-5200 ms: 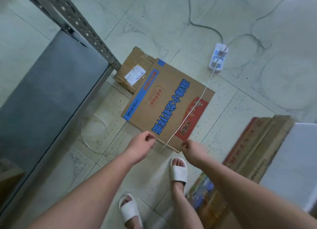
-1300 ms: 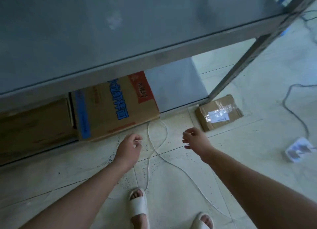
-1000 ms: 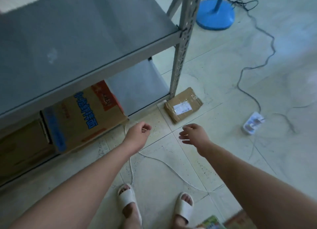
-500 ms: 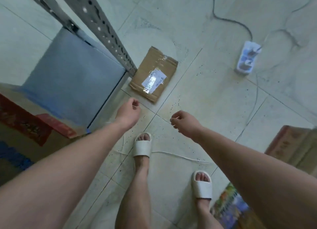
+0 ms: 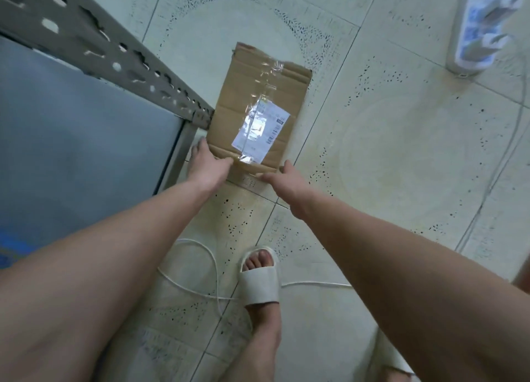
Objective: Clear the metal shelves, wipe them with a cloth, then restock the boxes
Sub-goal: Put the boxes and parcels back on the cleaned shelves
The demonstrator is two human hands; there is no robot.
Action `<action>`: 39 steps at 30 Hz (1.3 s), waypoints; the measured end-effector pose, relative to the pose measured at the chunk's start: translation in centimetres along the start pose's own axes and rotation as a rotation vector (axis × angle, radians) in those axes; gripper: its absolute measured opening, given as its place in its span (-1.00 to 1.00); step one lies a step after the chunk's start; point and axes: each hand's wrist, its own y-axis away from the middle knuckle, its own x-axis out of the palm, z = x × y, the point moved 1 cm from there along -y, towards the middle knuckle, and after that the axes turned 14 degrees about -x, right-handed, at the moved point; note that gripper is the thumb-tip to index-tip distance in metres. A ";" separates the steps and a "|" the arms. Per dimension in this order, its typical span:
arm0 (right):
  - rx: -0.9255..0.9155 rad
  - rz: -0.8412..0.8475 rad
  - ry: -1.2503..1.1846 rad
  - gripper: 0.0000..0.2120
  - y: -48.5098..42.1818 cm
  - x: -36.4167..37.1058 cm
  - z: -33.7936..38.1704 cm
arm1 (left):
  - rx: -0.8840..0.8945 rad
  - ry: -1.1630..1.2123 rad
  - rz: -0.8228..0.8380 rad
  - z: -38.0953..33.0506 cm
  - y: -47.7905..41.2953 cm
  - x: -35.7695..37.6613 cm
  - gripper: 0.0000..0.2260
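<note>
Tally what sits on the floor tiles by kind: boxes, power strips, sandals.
Cardboard box: 1
Power strip: 1
Sandals: 2, one in full view, one partly cut off at the bottom edge
Total: 4

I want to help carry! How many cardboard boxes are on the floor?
1. The taped cardboard box lies on the floor by the shelf post, with the left hand and right hand at its near corners. Others may be out of view.
</note>
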 end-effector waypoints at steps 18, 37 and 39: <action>-0.141 -0.097 0.483 -0.60 23.9 -5.6 9.3 | -0.203 0.652 -0.034 5.5 28.8 -5.5 -0.63; -0.526 0.366 0.619 -0.58 11.6 17.3 16.4 | -0.379 1.102 -0.053 17.0 12.7 -15.5 -0.54; -0.503 0.369 0.590 -0.52 9.8 18.2 16.8 | -0.393 1.095 -0.003 16.7 11.4 -16.7 -0.57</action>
